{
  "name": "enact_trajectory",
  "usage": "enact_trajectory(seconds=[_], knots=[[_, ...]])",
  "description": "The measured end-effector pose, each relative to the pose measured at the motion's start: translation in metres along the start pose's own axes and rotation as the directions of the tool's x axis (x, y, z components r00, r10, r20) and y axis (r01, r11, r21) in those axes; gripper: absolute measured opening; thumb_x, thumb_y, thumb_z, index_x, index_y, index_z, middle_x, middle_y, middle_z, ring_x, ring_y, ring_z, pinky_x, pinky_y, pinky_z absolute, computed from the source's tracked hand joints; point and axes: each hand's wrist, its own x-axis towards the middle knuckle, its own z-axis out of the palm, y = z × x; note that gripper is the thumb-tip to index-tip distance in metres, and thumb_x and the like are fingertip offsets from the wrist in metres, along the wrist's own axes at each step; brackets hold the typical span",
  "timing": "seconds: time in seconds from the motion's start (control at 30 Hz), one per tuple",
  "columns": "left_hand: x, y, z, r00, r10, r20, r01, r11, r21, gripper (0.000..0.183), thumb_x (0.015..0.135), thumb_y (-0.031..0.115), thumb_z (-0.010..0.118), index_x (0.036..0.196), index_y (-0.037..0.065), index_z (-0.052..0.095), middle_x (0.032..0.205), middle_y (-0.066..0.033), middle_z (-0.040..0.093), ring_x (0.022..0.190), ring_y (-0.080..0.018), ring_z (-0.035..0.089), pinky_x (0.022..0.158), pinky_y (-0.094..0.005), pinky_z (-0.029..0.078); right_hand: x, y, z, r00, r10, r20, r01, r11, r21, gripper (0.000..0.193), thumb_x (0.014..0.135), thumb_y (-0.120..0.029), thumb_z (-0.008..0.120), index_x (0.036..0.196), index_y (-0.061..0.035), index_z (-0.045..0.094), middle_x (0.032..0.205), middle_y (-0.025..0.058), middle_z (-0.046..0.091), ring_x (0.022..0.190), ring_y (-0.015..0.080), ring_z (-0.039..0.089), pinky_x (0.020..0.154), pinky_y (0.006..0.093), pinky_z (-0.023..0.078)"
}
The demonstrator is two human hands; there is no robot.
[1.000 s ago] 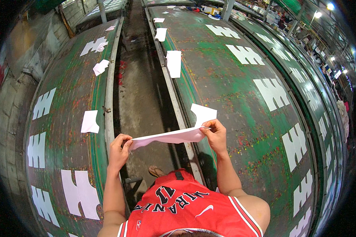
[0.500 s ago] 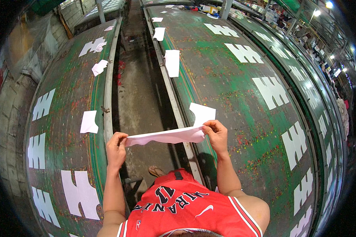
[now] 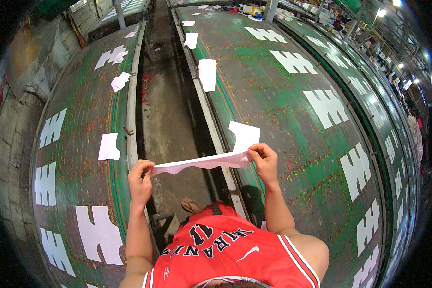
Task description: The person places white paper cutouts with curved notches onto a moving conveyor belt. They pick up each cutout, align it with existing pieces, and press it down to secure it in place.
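Note:
Between my hands a white cut fabric piece (image 3: pixel 201 163) is stretched taut, seen almost edge-on, above the aisle. My left hand (image 3: pixel 140 183) pinches its left end between thumb and fingers, close to the edge of the left table. At the other end, my right hand (image 3: pixel 264 163) pinches the fabric over the inner edge of the right table, slightly higher in the picture. Just beyond the right hand lies another white fabric piece (image 3: pixel 245 136), flat on that table and partly covered by the held piece.
Long green-and-grey paint-specked tables, the left one (image 3: pixel 89 168) and the right one (image 3: pixel 293 158), flank a narrow aisle (image 3: pixel 168 105). White cut panels (image 3: pixel 99 234) lie in rows on both. Smaller pieces (image 3: pixel 109 147) rest near the inner edges. Metal rails (image 3: pixel 131 110) border the aisle.
Both hands keep their hold on the fabric, which stays stretched. The view has shifted slightly, and my right hand sits a touch higher and farther right in the picture.

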Motion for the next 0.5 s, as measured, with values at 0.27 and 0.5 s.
enact_trajectory(seconds=[0.27, 0.5], knots=[[-0.013, 0.006, -0.007, 0.999, 0.033, 0.036, -0.031, 0.998, -0.052, 0.015, 0.086, -0.016, 0.06, 0.092, -0.002, 0.062, 0.09, -0.0106, 0.062, 0.083, -0.0212, 0.061, 0.076, -0.0296, 0.05, -0.029, -0.009, -0.002, 0.998, 0.026, -0.056, -0.026, 1.0, 0.01, 0.006, 0.093, 0.0, 0.069, 0.099, 0.0013, 0.068, 0.087, 0.002, 0.068, 0.077, 0.0088, 0.063, 0.069, 0.0245, 0.052], [-0.032, 0.017, -0.001, 0.996, 0.037, 0.082, -0.03, 0.996, -0.083, 0.019, 0.084, -0.019, 0.057, 0.093, -0.003, 0.061, 0.09, -0.0101, 0.062, 0.082, -0.02, 0.061, 0.074, -0.0281, 0.049, -0.067, -0.018, -0.023, 0.996, 0.003, -0.093, -0.008, 0.999, -0.051, 0.006, 0.093, -0.001, 0.07, 0.098, 0.0013, 0.068, 0.086, 0.0018, 0.068, 0.076, 0.0087, 0.063, 0.069, 0.0245, 0.052]])
